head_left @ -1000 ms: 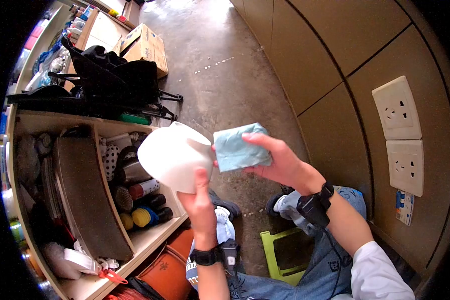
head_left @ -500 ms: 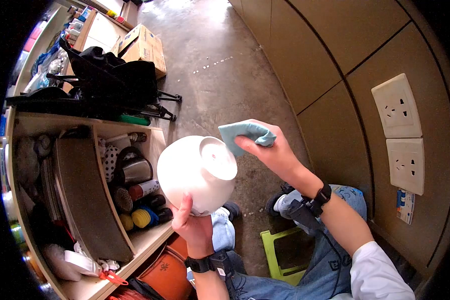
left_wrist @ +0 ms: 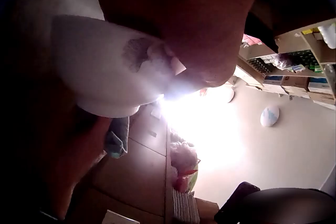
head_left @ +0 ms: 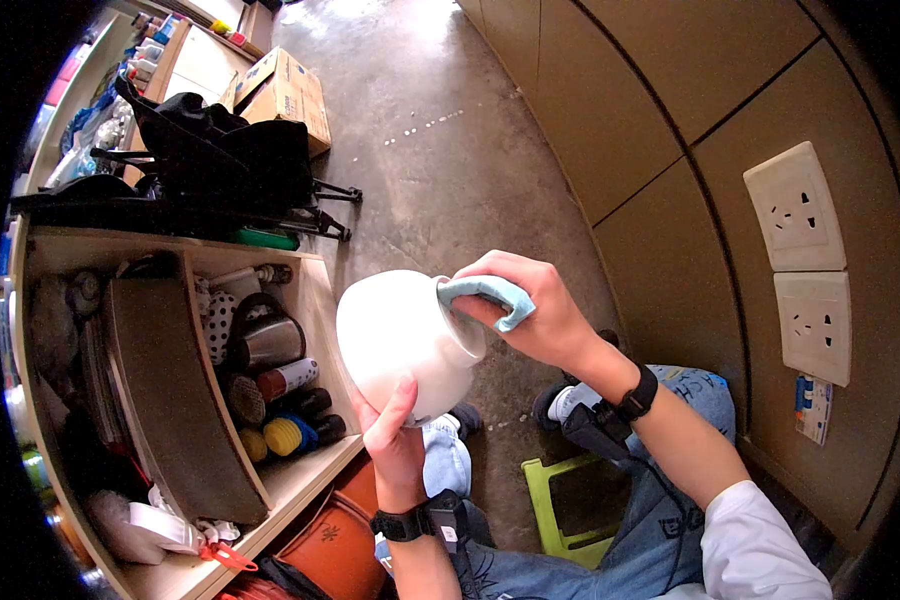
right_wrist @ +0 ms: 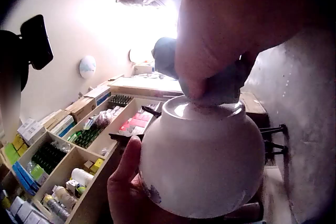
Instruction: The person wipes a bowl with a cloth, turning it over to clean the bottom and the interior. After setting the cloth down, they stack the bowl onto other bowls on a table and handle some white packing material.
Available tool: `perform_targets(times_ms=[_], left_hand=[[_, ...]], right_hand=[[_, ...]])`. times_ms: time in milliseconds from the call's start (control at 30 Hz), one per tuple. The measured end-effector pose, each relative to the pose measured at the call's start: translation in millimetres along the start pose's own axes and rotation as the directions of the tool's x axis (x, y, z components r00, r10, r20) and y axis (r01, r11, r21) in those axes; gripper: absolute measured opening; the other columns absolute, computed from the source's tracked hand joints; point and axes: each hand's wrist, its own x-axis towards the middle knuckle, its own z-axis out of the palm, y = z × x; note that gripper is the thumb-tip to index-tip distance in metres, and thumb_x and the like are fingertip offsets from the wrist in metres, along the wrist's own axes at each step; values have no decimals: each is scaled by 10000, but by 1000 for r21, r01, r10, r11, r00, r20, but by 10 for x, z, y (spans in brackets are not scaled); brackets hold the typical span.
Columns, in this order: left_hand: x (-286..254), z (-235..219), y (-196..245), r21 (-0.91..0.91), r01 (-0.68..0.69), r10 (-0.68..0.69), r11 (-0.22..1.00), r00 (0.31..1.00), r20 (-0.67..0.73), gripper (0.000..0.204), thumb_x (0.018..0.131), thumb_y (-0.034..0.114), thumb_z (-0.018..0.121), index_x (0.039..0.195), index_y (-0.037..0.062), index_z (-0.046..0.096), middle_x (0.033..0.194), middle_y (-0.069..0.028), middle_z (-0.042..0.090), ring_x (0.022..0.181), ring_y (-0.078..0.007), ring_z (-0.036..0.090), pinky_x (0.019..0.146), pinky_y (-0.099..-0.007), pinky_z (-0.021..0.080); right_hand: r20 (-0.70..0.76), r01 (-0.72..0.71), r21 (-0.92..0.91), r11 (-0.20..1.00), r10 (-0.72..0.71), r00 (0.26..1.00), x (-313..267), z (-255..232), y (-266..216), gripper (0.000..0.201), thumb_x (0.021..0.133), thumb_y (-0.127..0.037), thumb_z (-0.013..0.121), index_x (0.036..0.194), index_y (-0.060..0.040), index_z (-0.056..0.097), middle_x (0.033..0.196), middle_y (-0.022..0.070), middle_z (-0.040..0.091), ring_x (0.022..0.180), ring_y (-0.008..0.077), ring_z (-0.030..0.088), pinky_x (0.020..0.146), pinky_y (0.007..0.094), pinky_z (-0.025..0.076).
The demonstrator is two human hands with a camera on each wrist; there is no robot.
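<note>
My left hand (head_left: 395,445) grips a white bowl (head_left: 395,335) from below, the thumb on its outer side. The bowl is tipped so that its foot ring (right_wrist: 176,109) points toward my right hand. Folded in my right hand (head_left: 540,310) is a light blue cloth (head_left: 500,295), pinched between thumb and fingers and pressed at the foot of the bowl. The right wrist view shows the cloth (right_wrist: 223,87) against the recessed base inside that ring. In the left wrist view a dark painted pattern (left_wrist: 137,53) marks the side of the bowl (left_wrist: 89,61).
At left, a wooden shelf unit (head_left: 310,440) holds a kettle (head_left: 270,335) and several bottles. A black folding chair (head_left: 220,160) and a cardboard box (head_left: 295,100) stand beyond it. A green stool (head_left: 540,500) is between the legs; brown panels (head_left: 660,270) with sockets (head_left: 795,205) line the right.
The bowl has turned from facing away to showing its foot. My right hand has brought the cloth from beside the bowl onto its base.
</note>
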Motion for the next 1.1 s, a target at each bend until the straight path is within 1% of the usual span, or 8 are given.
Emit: perform_targets(times_ms=[33,200,467,667,733,900,1000,1100], left_hand=[[-2,25,13,21,16,-15,1000,1000,-25,603,906,187,649,1426,-10,416,1351,-161,554,1234,-292,556,1081,-431,418],[29,25,25,45,20,-19,999,1000,-13,610,904,200,657,1425,-8,417,1342,-162,557,1235,-286,553,1078,-426,416],[65,-11,-70,-91,-58,42,994,985,-169,509,922,174,626,1376,-2,477,1320,-156,578,1206,-290,579,1060,-432,440],[70,-43,-99,-121,-33,16,992,990,-139,502,932,173,612,1383,4,471,1338,-156,567,1221,-292,577,1055,-455,456],[62,5,-47,-128,-22,7,991,993,-114,518,929,177,617,1393,6,463,1340,-157,563,1220,-295,576,1056,-455,453],[49,24,-48,-58,8,-11,998,998,-56,577,912,196,639,1418,5,439,1342,-164,555,1220,-296,570,1054,-449,448],[34,44,-51,29,48,-46,998,998,-40,607,900,213,659,1418,2,426,1358,-171,534,1230,-290,556,1051,-445,442],[8,86,-32,67,49,-46,997,998,-38,513,904,210,687,1330,-20,515,1252,-156,606,1121,-244,606,984,-386,474]], right_hand=[[-3,12,26,1000,-12,1000,3,2,3,189,847,-132,763,1003,-32,724,958,141,725,872,284,721,763,357,558],[54,55,80,995,-60,997,13,-20,-9,179,843,-122,766,991,-31,722,930,130,720,858,272,714,754,346,546],[257,-4,163,987,-39,966,7,-123,-24,218,763,-98,802,940,-8,711,849,139,690,762,275,684,683,356,516],[241,-34,-115,993,61,969,-27,-102,72,189,713,-63,738,893,-12,709,828,189,680,793,351,682,675,385,517],[141,-53,-186,981,80,987,-44,-91,86,167,773,-83,766,909,-2,712,846,134,708,774,256,687,698,355,517],[7,-180,-68,981,181,984,-11,-79,59,166,831,-86,765,965,5,726,890,114,737,819,169,699,736,297,530],[51,-239,164,957,234,971,23,-97,-21,148,902,-98,725,1026,-17,733,927,37,742,861,96,658,772,268,524],[-21,-264,278,924,280,960,57,-120,-34,160,879,-102,745,1011,-13,728,892,56,735,826,88,654,741,277,528]])
